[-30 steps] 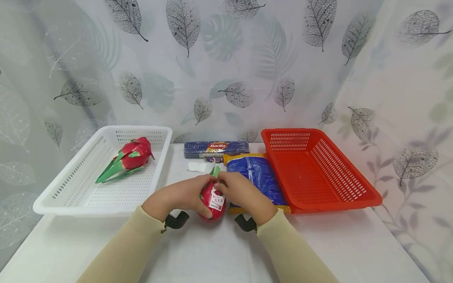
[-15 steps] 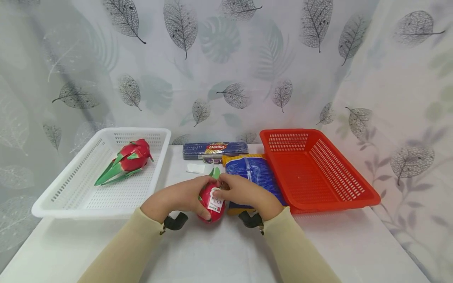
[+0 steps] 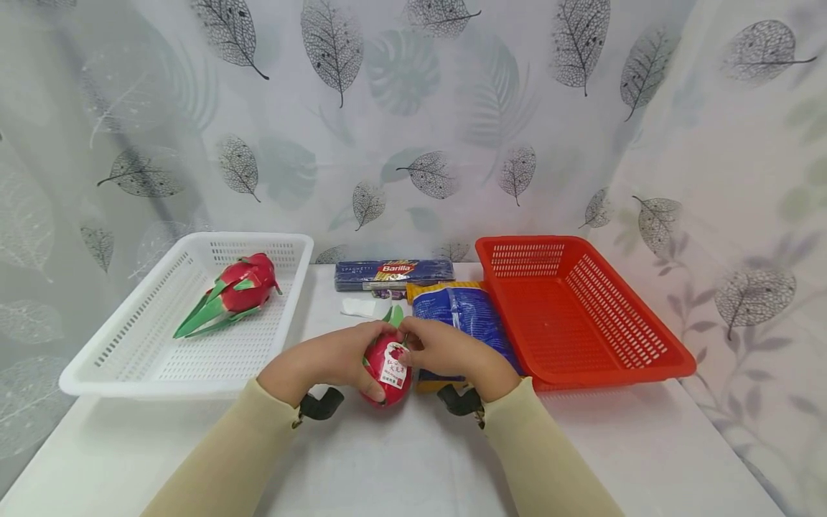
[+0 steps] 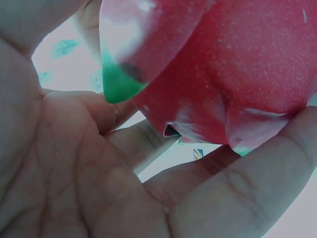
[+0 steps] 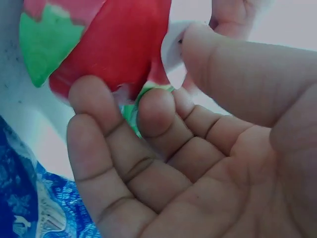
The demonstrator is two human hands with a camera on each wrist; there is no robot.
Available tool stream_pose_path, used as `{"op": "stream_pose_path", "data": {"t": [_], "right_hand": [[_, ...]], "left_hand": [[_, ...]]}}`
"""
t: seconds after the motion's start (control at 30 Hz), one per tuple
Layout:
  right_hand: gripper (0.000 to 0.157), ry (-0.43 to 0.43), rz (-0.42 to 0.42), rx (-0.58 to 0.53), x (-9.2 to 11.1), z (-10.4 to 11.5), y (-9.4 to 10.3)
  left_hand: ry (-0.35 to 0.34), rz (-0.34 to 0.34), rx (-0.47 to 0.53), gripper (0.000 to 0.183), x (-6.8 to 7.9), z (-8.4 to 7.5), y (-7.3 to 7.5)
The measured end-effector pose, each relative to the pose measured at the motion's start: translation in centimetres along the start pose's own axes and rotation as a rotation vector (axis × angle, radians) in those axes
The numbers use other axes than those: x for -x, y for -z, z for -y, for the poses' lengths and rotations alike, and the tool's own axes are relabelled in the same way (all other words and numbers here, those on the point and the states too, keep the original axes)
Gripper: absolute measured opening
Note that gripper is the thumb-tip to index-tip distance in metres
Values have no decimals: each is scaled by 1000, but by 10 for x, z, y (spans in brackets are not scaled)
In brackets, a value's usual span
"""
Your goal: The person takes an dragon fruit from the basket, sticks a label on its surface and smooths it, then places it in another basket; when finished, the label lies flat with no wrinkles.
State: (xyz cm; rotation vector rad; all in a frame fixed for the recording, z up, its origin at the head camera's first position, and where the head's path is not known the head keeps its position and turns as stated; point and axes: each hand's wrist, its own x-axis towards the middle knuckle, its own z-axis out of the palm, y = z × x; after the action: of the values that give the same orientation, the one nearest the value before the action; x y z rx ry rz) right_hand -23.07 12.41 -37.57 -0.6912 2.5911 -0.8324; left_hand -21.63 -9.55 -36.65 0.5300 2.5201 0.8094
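Note:
A red dragon fruit (image 3: pixel 377 353) with green leaf tips is between both hands, near the middle of the table. My left hand (image 3: pixel 342 359) grips it from the left, thumb low on the fruit and fingers behind. A white label (image 3: pixel 393 370) with red print is on its front. On the right side, my right hand (image 3: pixel 446 350) holds the fruit with curled fingers, thumb at the label's edge. In the right wrist view that edge of the label (image 5: pixel 173 54) stands off the fruit's skin under the thumb. The left wrist view shows the fruit (image 4: pixel 223 64) resting against the fingers.
A white basket (image 3: pixel 293 301) on the left holds another dragon fruit (image 3: pixel 245 283). A red basket (image 3: pixel 562 316) stands on the right. Behind the hands lie a blue Barilla spaghetti pack (image 3: pixel 358 273), a blue and yellow bag (image 3: pixel 474 312) and a white piece (image 3: pixel 360 307) like paper.
My right thumb has gone from the label's top, across its face, to its right edge, uncovering more print. The right wrist has shifted slightly right. My left hand keeps its grip.

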Motion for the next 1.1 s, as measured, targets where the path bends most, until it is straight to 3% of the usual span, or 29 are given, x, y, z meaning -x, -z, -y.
{"op": "stream_pose_path", "data": {"t": [0.5,0.93,1.1], "right_hand": [[15,-22,-9,-162,-7,-10,-1],[15,-33,27,-342,-9,-15,0],[12,-63,7,-357,-9,-15,-1]], "left_hand": [[-17,12,-2,94,0,-1,0],[-27,19,-5,96,0,-1,1],[-21,21,-5,97,1,-1,1]]}}
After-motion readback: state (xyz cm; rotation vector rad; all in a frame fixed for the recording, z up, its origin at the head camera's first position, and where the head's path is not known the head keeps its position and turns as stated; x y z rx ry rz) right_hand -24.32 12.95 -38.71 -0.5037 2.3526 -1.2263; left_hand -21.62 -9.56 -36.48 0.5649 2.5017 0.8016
